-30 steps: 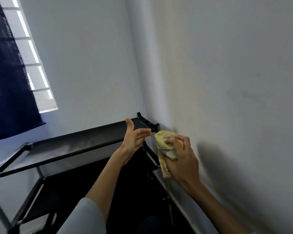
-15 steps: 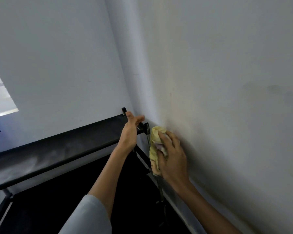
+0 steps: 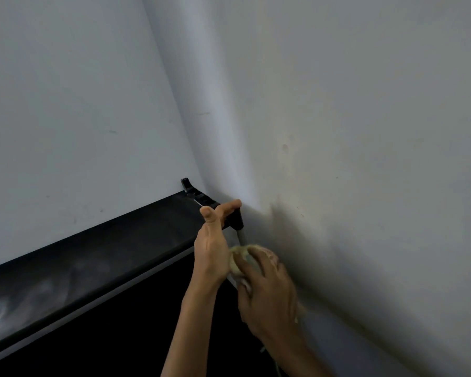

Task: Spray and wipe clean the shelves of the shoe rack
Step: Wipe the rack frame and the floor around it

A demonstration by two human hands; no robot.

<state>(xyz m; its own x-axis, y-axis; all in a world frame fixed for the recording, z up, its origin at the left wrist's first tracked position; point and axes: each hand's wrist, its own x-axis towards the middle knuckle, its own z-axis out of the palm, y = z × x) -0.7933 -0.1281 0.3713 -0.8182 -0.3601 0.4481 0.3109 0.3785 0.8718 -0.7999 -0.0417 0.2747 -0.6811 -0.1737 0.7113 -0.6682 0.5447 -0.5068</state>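
Shoe rack (image 3: 98, 257) runs from 8 o'clock up to frame centre, tucked into the wall corner. Top shelf (image 3: 65, 270) is flat, matte black, with pale dusty smears toward 9 o'clock; its front edge is a rounded dark bar with a lighter strip under it. Black plastic corner joint (image 3: 235, 217) sits at centre, with a grey round metal post (image 3: 242, 236) dropping from it.

Left hand (image 3: 214, 246) just below centre: fingers curled over the corner joint, thumb sticking up, gripping the frame there.

Right hand (image 3: 267, 292) at 5 o'clock of centre, blurred, fingers curled round a bunched pale-yellow soft cloth (image 3: 235, 261), holding it against the post just under the joint. Cloth touches the left palm edge.

Walls (image 3: 337, 131) are plain off-white, matte, a few faint scuffs and small reddish spots at 3 o'clock.
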